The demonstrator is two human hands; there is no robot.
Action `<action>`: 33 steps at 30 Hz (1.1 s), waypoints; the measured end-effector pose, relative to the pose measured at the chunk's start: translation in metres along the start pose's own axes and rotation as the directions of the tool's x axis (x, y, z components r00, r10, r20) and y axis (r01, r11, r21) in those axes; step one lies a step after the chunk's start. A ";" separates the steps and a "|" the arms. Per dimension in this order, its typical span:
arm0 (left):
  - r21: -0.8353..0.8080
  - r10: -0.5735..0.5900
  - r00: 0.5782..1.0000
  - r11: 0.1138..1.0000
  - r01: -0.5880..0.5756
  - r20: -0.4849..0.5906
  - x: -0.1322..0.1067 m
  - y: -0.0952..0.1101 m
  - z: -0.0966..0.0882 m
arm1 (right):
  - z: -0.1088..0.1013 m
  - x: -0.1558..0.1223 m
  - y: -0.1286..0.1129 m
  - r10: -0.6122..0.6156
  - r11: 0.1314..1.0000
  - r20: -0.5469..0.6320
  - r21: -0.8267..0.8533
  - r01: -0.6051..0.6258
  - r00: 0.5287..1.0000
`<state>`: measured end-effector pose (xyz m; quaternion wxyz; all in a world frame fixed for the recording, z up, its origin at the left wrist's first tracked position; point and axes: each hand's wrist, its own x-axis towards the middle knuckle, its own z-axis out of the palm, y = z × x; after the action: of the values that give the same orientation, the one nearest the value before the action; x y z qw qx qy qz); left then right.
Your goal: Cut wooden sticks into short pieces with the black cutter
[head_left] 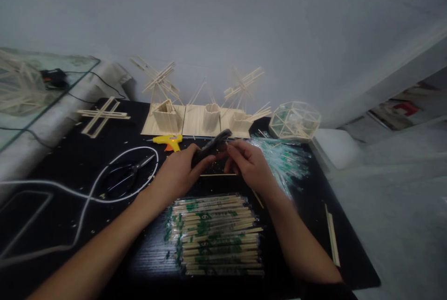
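My left hand is closed around a dark elongated object whose kind I cannot make out. Close beside it, my right hand pinches a thin wooden stick; a pale tip shows by the fingertips and a length pokes out below the palm. Both hands are held over the table, near each other. Below them lies a stack of wrapped chopsticks in clear and green plastic. Just beyond my left hand rests a yellow glue gun.
Stick-built models on wooden bases line the back of the black table. A stick cross, pliers and a white cord lie left. Plastic wrappers, a stick polyhedron and loose sticks are right.
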<state>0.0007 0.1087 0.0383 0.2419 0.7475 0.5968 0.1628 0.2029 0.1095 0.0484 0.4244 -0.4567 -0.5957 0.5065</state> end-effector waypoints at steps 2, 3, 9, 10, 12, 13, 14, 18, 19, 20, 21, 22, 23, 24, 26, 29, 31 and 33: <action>-0.143 0.009 1.000 0.990 -0.008 0.004 0.001 -0.002 -0.002 | 0.000 0.000 0.001 0.005 1.000 -0.012 0.023 -0.005 1.000; -0.177 0.006 1.000 0.984 -0.007 -0.007 0.001 -0.002 -0.003 | 0.000 0.000 0.002 0.004 0.999 -0.017 0.032 -0.003 1.000; -0.221 0.048 0.998 0.974 -0.056 -0.044 0.000 0.000 -0.003 | -0.006 0.003 0.002 -0.038 0.996 -0.088 0.078 0.045 0.995; -0.231 0.060 0.998 0.971 -0.067 -0.036 0.000 0.000 -0.004 | -0.010 0.006 0.004 -0.033 0.994 -0.120 0.099 0.045 0.992; -0.244 0.070 0.997 0.967 -0.075 -0.029 -0.001 0.001 -0.005 | -0.019 0.013 0.010 -0.015 0.986 -0.205 0.159 0.049 0.979; -0.253 0.069 0.997 0.964 -0.076 -0.035 -0.001 0.000 -0.006 | -0.025 0.018 0.014 -0.005 0.980 -0.245 0.193 0.054 0.970; -0.269 0.066 0.997 0.960 -0.076 -0.047 -0.001 -0.001 -0.008 | -0.030 0.022 0.018 0.004 0.973 -0.279 0.223 0.061 0.960; -0.383 0.000 0.990 0.922 -0.055 -0.143 0.000 -0.005 -0.012 | -0.045 0.033 0.031 0.052 0.944 -0.320 0.324 0.058 0.946; -0.420 -0.029 0.985 0.906 -0.046 -0.170 0.000 -0.006 -0.012 | -0.045 0.034 0.032 0.066 0.940 -0.310 0.337 0.044 0.949; -0.457 -0.062 0.978 0.889 -0.036 -0.198 0.000 -0.007 -0.013 | -0.045 0.034 0.033 0.082 0.940 -0.289 0.342 0.023 0.954; -0.490 -0.095 0.969 0.871 -0.031 -0.230 0.000 -0.009 -0.013 | -0.044 0.034 0.033 0.098 0.942 -0.263 0.335 -0.004 0.960; -0.512 -0.123 0.957 0.859 -0.031 -0.263 0.001 -0.010 -0.013 | -0.043 0.033 0.034 0.115 0.947 -0.229 0.318 -0.037 0.967; -0.516 -0.143 0.943 0.856 -0.035 -0.301 0.001 -0.011 -0.014 | -0.043 0.033 0.034 0.133 0.954 -0.187 0.291 -0.074 0.973; -0.503 -0.152 0.928 0.863 -0.043 -0.341 0.001 -0.013 -0.014 | -0.043 0.033 0.036 0.151 0.962 -0.132 0.250 -0.114 0.980; -0.436 -0.137 0.900 0.898 -0.063 -0.413 0.002 -0.018 -0.016 | -0.046 0.035 0.041 0.165 0.983 -0.047 0.093 -0.160 0.985; -0.352 -0.098 0.875 0.932 -0.086 -0.473 0.003 -0.024 -0.020 | -0.061 0.045 0.053 0.096 0.980 -0.125 -0.164 -0.116 0.987; -0.332 -0.090 0.866 0.939 -0.091 -0.492 0.003 -0.027 -0.023 | -0.075 0.055 0.060 0.003 0.965 -0.273 -0.252 -0.074 0.962; -0.321 -0.091 0.858 0.943 -0.089 -0.505 0.003 -0.028 -0.026 | -0.088 0.066 0.063 -0.089 0.940 -0.392 -0.338 -0.053 0.916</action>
<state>-0.0349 0.1203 0.0441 0.1972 0.6247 0.6037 0.4543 0.2809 0.1968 -0.0003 0.4564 -0.6118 -0.5788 0.2870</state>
